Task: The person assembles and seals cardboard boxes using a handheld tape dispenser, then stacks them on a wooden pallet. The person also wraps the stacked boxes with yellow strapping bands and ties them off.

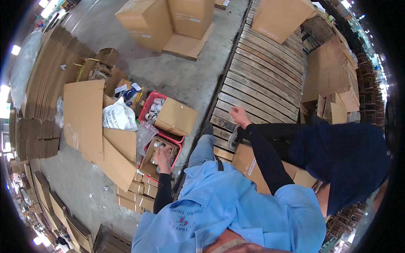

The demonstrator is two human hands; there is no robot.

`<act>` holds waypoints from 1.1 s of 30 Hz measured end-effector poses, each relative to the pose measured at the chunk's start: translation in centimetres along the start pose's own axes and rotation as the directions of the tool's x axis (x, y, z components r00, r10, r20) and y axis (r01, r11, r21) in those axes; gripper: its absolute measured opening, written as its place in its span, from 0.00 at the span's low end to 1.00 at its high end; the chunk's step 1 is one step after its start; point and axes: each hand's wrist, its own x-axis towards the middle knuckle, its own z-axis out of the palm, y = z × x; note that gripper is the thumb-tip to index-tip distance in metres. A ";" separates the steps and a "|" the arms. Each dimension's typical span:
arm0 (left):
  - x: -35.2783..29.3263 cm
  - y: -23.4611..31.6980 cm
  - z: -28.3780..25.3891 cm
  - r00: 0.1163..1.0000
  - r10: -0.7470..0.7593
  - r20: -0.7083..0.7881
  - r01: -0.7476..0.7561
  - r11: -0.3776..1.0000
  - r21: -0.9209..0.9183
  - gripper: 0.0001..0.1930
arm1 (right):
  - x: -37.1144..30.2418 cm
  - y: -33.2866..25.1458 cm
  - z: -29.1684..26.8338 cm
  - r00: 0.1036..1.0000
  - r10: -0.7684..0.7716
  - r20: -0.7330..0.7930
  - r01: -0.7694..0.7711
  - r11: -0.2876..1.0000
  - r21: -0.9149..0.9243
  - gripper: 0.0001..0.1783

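Note:
My left hand (pixel 163 160) reaches into a small open cardboard box (pixel 147 168) set in a red crate (pixel 180 147). Its fingers are spread over the contents, close to a round silver-and-white piece (pixel 159 144); nothing is visibly gripped. My right hand (pixel 240 117) is above the wooden slatted track (pixel 261 95), its fingers loosely bent and apart, with nothing seen in them. Beside the left hand, a closed cardboard box (pixel 176 116) rests on another red crate (pixel 148 101) holding several white rolls.
A co-worker in dark clothing (pixel 341 164) is close at my right, one shoe (pixel 233 137) on the slats. Large cartons (pixel 282 19) stand on the track and on the floor (pixel 145 23). Stacked flat cardboard (pixel 46 84), a white bag (pixel 120 116) and small boxes (pixel 137 192) lie leftward.

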 end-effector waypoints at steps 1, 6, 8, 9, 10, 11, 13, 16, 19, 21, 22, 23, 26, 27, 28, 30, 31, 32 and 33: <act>2.1 -0.8 2.4 0.999 0.005 0.054 -0.010 0.995 0.097 0.17 | 1.4 3.6 -0.9 0.998 0.029 -0.060 -0.027 0.999 0.043 0.24; 7.0 -3.1 11.4 0.819 -0.454 0.350 -0.098 0.491 0.866 0.26 | 1.6 9.3 -8.6 0.942 0.332 0.048 -0.332 0.943 0.002 0.09; 9.1 -3.9 13.6 0.778 -0.512 0.365 0.066 0.644 0.762 0.27 | 1.8 12.2 -10.6 0.883 0.465 0.069 -0.452 0.880 -0.144 0.05; 8.9 -2.1 15.0 0.734 -0.597 0.323 0.289 0.705 0.647 0.27 | 2.6 14.2 -10.9 0.880 0.470 0.073 -0.467 0.883 -0.050 0.06; 11.5 -6.3 12.8 0.727 -0.446 0.523 -0.036 0.735 0.677 0.24 | 3.0 15.7 -11.0 0.876 0.475 0.086 -0.479 0.876 0.047 0.06; 14.5 -9.8 11.0 0.664 -0.273 0.696 -0.372 0.686 0.625 0.21 | 3.1 17.1 -10.7 0.850 0.517 0.098 -0.527 0.836 0.155 0.08; 18.2 -9.6 12.6 0.221 0.142 0.965 -0.960 0.207 0.189 0.17 | 6.2 18.0 -11.1 0.824 0.522 0.220 -0.566 0.759 0.322 0.08; 20.2 -7.1 18.1 0.802 -0.349 0.485 -0.259 0.528 0.809 0.18 | 10.4 23.1 -8.7 0.781 0.547 0.301 -0.596 0.509 0.622 0.05; 23.9 -3.3 23.9 0.856 -0.404 0.322 0.048 0.682 0.729 0.18 | 21.9 21.0 -8.2 0.902 0.391 0.183 -0.389 0.920 -0.046 0.16; 24.3 5.2 30.7 0.846 -0.458 0.272 0.152 0.697 0.701 0.19 | 28.6 20.1 -8.2 0.914 0.354 0.196 -0.339 0.935 -0.110 0.21; 26.2 2.8 29.2 0.867 -0.438 0.236 0.202 0.743 0.638 0.19 | 33.8 19.3 -9.2 0.907 0.359 0.221 -0.381 0.922 0.065 0.23; 26.9 5.4 31.4 0.873 -0.427 0.235 0.207 0.761 0.615 0.18 | 38.0 18.6 -10.5 0.896 0.373 0.242 -0.427 0.874 0.233 0.24; 34.8 2.1 29.4 0.805 -0.496 0.325 0.187 0.733 0.654 0.18 | 47.1 16.2 -15.5 0.923 0.365 -0.121 -0.276 0.848 0.452 0.23; 38.1 1.5 28.3 0.770 -0.560 0.307 0.181 0.652 0.736 0.20 | 49.3 17.2 -17.3 0.905 0.362 -0.222 -0.243 0.870 0.429 0.23; 41.3 0.9 28.0 0.740 -0.612 0.278 0.165 0.567 0.807 0.21 | 50.9 17.8 -18.8 0.885 0.393 -0.248 -0.262 0.862 0.433 0.23; 46.7 3.0 28.7 0.678 -0.654 0.335 0.265 0.643 0.719 0.23 | 53.3 24.8 -22.3 0.853 0.392 -0.344 -0.258 0.890 0.375 0.23; 49.9 3.8 28.4 0.657 -0.667 0.350 0.317 0.666 0.675 0.24 | 54.7 27.6 -22.9 0.800 0.448 -0.399 -0.291 0.871 0.395 0.24; 54.6 3.1 28.3 0.650 -0.647 0.398 0.238 0.671 0.702 0.23 | 55.6 30.2 -23.8 0.735 0.505 -0.453 -0.323 0.848 0.420 0.25; 59.3 2.3 28.2 0.640 -0.625 0.447 0.155 0.675 0.721 0.22 | 57.6 32.1 -21.9 0.743 0.432 -0.510 -0.215 0.877 0.429 0.21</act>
